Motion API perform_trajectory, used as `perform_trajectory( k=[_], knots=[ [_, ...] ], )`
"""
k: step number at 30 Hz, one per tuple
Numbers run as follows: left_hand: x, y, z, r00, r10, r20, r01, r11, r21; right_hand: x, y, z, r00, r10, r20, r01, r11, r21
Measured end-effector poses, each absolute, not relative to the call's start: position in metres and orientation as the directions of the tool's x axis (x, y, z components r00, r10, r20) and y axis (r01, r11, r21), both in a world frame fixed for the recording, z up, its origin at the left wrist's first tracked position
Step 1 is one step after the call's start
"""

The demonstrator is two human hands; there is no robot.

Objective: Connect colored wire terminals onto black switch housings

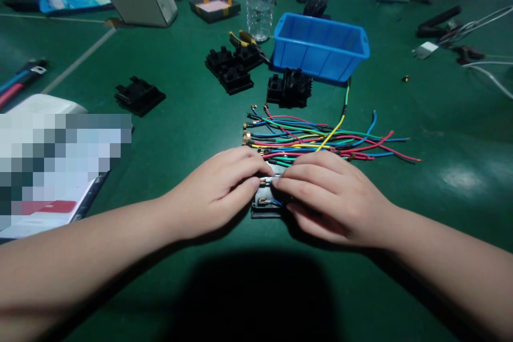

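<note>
Along the front of the green desk [180,144], we're clamping both left hand [224,187] and right hand [336,195] on the black case [265,214], seemingly seating wire ends; the next move is calling for steady fingertips.

1. I see glossy, smooth blue plastic on the bin [320,48].
2. The far bottle [259,5] looks like clear, shiny plastic (ridged, I notice).
3. Left of it, the open box [144,2] reads as matt cardboard.
4. Brassy metal tips the smooth, plastic-coated wires [296,139].
5. The green tabletop [401,224] looks smooth, catching a soft sheen at right.
</note>
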State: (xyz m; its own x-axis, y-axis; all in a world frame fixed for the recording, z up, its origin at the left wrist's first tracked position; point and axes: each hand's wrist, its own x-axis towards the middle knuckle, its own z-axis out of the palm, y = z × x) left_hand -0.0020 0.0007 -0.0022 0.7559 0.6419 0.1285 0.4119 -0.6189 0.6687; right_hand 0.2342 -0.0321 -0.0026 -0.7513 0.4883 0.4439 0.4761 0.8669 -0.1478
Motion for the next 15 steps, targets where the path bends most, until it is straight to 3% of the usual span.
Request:
perform_trajectory(
  k=[8,15],
  knots=[
    [0.0004,0.0023,0.0038,0.729,0.681,0.067,0.446,-0.547,0.708,0.2339,-0.0319,-0.0020,-0.771,0.457,0.442,0.449,0.884,-0.131],
    [0.0004,0.0027,0.0034,0.724,0.686,0.076,0.443,-0.546,0.711,0.2333,-0.0319,-0.0053,-0.717,0.610,0.338,0.585,0.790,-0.184]
  ],
)
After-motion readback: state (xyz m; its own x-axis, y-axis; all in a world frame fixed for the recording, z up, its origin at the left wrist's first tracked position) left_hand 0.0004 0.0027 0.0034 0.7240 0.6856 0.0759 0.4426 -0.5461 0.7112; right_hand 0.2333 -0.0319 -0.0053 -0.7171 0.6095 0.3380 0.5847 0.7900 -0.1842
